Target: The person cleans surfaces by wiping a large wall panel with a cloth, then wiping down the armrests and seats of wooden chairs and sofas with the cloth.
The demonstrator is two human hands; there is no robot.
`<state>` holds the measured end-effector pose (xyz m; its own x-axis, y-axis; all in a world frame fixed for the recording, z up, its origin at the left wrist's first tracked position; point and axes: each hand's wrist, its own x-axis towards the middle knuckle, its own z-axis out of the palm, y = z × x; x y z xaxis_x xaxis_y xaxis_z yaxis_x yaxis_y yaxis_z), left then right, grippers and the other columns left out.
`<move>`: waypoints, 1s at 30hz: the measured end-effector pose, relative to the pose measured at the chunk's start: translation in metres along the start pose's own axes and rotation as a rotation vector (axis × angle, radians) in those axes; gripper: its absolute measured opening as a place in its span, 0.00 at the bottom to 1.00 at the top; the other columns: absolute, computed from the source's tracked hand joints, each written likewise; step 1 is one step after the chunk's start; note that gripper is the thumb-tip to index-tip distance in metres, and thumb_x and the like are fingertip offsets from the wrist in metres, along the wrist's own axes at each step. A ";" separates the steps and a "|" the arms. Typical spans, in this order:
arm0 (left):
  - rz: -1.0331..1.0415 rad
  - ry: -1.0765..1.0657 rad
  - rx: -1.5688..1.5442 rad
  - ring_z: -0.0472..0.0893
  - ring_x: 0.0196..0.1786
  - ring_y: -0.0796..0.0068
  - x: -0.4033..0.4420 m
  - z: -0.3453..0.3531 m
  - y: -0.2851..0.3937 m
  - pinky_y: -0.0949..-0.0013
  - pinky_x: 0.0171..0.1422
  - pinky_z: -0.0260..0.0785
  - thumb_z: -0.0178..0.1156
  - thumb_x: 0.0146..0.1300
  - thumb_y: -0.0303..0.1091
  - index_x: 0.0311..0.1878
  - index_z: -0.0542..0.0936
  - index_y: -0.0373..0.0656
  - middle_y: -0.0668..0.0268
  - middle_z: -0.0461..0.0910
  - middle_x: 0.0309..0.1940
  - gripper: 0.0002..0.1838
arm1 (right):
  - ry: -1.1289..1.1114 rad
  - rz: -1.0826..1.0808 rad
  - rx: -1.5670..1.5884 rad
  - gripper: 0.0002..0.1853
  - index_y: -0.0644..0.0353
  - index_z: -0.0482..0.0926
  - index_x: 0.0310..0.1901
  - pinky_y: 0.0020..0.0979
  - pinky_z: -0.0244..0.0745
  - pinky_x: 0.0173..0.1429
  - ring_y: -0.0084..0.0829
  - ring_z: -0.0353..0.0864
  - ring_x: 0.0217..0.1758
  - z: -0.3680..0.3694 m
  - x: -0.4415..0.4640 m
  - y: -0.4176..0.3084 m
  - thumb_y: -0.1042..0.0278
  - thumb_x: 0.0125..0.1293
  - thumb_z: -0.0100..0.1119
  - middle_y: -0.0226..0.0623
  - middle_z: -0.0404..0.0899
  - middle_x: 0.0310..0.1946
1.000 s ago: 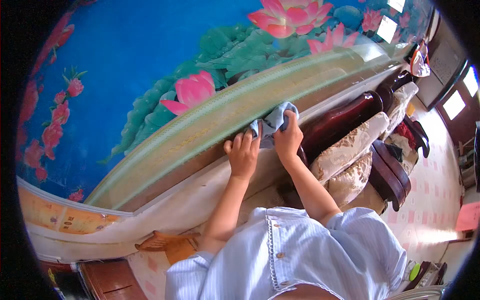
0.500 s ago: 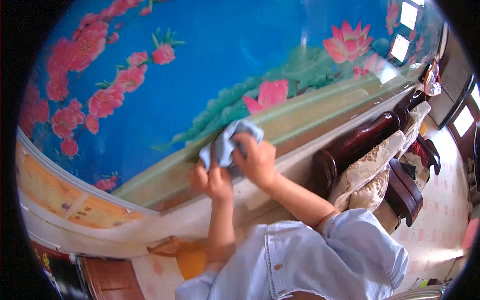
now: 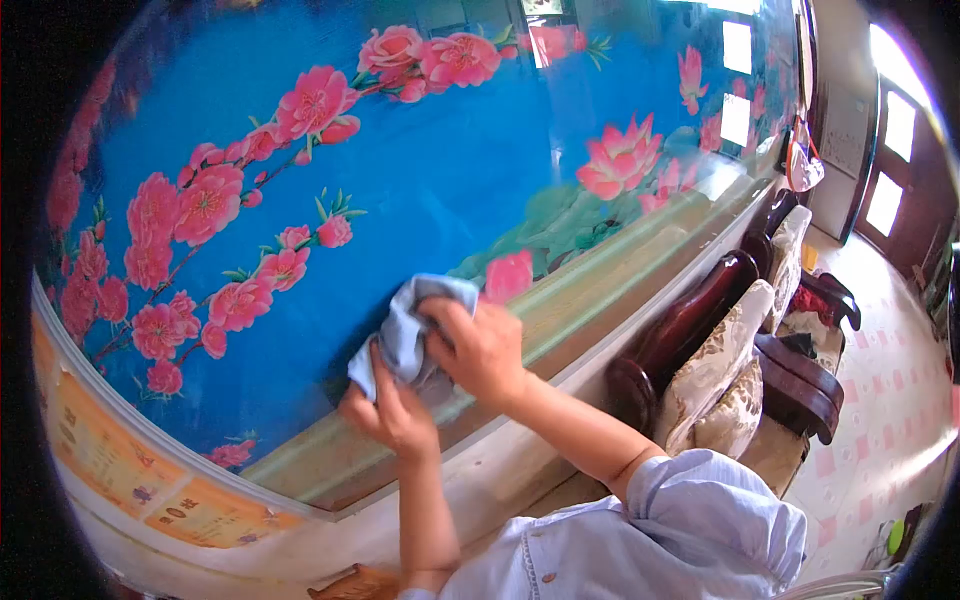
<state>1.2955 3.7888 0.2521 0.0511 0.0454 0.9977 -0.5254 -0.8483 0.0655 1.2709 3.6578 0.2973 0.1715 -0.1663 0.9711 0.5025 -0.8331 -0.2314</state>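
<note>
A crumpled light-blue cloth (image 3: 405, 335) is bunched between my two hands in front of the glossy blue wall panel (image 3: 400, 180), which is printed with pink blossoms and lotus flowers. My left hand (image 3: 395, 412) grips the cloth's lower left part, one finger stretched up along it. Around its upper right side curl the fingers of my right hand (image 3: 480, 345). The cloth appears to lie against the panel just above its greenish bottom band; exact contact is hard to tell. Part of the cloth is hidden behind my fingers.
Dark wooden seating (image 3: 690, 315) with patterned cushions (image 3: 720, 380) stands along the wall to the right. An orange printed strip (image 3: 170, 490) borders the panel at lower left. A white bag (image 3: 803, 165) hangs near the door (image 3: 905, 170). Tiled floor (image 3: 860, 420) lies at right.
The view has shifted, showing more of the panel's upper flowers. Both hands, still holding the cloth, have moved up from the panel's bottom band onto its blue area.
</note>
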 end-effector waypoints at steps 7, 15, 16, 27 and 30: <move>0.096 -0.110 -0.055 0.70 0.51 0.60 0.023 0.052 0.086 0.55 0.55 0.59 0.58 0.63 0.38 0.55 0.82 0.49 0.61 0.74 0.51 0.17 | 0.070 0.084 -0.163 0.14 0.50 0.78 0.43 0.40 0.74 0.34 0.43 0.81 0.30 -0.051 0.043 0.071 0.71 0.53 0.62 0.40 0.80 0.28; 0.186 -0.068 -0.075 0.72 0.47 0.67 0.070 0.075 0.125 0.63 0.53 0.60 0.58 0.61 0.31 0.58 0.81 0.53 0.68 0.76 0.46 0.20 | 0.187 0.300 -0.018 0.17 0.51 0.75 0.50 0.41 0.77 0.44 0.50 0.83 0.41 -0.072 0.070 0.117 0.66 0.59 0.62 0.45 0.83 0.39; 0.190 -0.059 -0.055 0.72 0.46 0.67 0.078 0.076 0.123 0.63 0.52 0.60 0.58 0.60 0.31 0.58 0.81 0.54 0.69 0.76 0.44 0.21 | 0.237 0.235 -0.044 0.17 0.50 0.75 0.51 0.41 0.76 0.44 0.50 0.83 0.41 -0.070 0.076 0.119 0.65 0.60 0.62 0.45 0.83 0.40; 0.049 0.235 0.077 0.67 0.33 0.55 0.135 0.035 0.033 0.56 0.41 0.58 0.60 0.60 0.33 0.58 0.82 0.53 0.61 0.62 0.26 0.21 | 0.025 -0.296 0.005 0.15 0.50 0.78 0.45 0.35 0.75 0.31 0.34 0.82 0.28 -0.023 0.134 0.042 0.67 0.55 0.65 0.33 0.80 0.30; 0.043 0.276 0.067 0.67 0.34 0.54 0.156 0.033 0.041 0.56 0.42 0.59 0.58 0.61 0.34 0.57 0.82 0.51 0.60 0.64 0.27 0.19 | 0.047 -0.457 0.086 0.15 0.52 0.77 0.48 0.37 0.75 0.32 0.35 0.82 0.30 -0.022 0.158 0.038 0.65 0.57 0.55 0.35 0.77 0.33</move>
<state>1.3097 3.7439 0.4100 -0.2081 0.1425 0.9677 -0.4640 -0.8853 0.0306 1.2983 3.5882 0.4433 -0.1219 0.1822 0.9757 0.5864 -0.7799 0.2189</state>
